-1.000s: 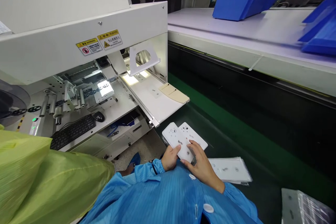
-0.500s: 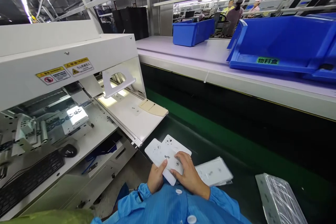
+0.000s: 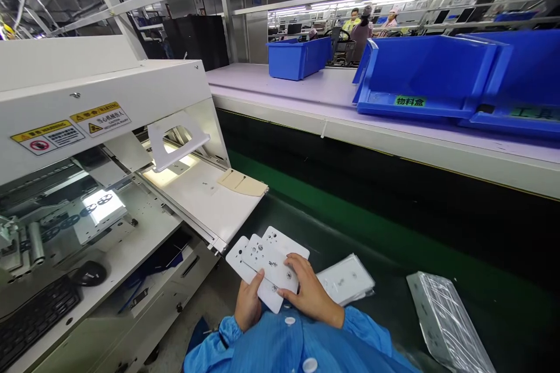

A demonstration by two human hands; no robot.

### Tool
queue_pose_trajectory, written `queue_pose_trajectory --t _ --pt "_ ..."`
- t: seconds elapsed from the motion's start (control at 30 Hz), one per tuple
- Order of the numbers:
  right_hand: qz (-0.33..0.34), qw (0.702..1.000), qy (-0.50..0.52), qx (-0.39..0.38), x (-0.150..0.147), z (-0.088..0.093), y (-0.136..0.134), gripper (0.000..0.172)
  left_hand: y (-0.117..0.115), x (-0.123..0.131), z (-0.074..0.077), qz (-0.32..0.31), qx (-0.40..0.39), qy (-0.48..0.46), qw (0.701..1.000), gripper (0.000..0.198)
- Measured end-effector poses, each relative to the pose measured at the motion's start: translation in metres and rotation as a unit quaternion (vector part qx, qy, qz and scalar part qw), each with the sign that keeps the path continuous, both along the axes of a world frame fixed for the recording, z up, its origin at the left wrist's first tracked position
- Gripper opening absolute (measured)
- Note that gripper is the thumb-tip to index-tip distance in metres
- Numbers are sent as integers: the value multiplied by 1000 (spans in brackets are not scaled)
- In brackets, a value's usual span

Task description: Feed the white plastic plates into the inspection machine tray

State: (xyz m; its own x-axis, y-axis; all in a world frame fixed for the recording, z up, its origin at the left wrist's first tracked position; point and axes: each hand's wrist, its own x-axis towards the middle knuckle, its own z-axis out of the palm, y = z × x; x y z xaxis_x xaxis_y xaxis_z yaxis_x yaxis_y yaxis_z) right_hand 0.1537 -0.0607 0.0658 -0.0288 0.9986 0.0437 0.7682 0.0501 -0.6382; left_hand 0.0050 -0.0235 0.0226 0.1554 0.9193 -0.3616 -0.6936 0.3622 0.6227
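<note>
Several thin white panels shaped like phone backs, with round camera holes and small dark marks, are fanned out in front of my body. My left hand (image 3: 248, 303) grips the left panel (image 3: 239, 253), its thumb on top. My right hand (image 3: 310, 290) pinches the middle panel (image 3: 265, 261), thumb and fingers pressing its lower right part. Behind that one, another panel (image 3: 286, 242) sticks out to the upper right. Beside my right wrist, a stack of similar white panels (image 3: 347, 280) lies on the dark green work surface (image 3: 385, 303).
Left stands a white machine (image 3: 175, 90) with warning labels and a white feed table (image 3: 219, 204). A keyboard (image 3: 35, 317) and mouse (image 3: 90, 273) sit below it. A film-wrapped stack (image 3: 450, 320) lies at right. Blue bins (image 3: 429, 73) stand on the shelf; people are far behind.
My view has turned slightly right. The panels in my hands have spread: a third one now shows between the left and right ones. Both hands keep their hold.
</note>
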Motion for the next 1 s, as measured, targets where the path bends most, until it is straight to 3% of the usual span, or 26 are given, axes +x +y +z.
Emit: queue_pose_trajectory --t 0.27,0.57,1.0 --pt "12 998 -52 33 0 -4 3 50 2 -2 1 -29 26 23 999 59" --pt "57 990 -72 111 -1 -24 15 51 9 -11 0 -34 62 -3 997 58" --pt "81 989 -78 92 -11 -29 34 48 23 -24 -16 -22 62 -7 998 52"
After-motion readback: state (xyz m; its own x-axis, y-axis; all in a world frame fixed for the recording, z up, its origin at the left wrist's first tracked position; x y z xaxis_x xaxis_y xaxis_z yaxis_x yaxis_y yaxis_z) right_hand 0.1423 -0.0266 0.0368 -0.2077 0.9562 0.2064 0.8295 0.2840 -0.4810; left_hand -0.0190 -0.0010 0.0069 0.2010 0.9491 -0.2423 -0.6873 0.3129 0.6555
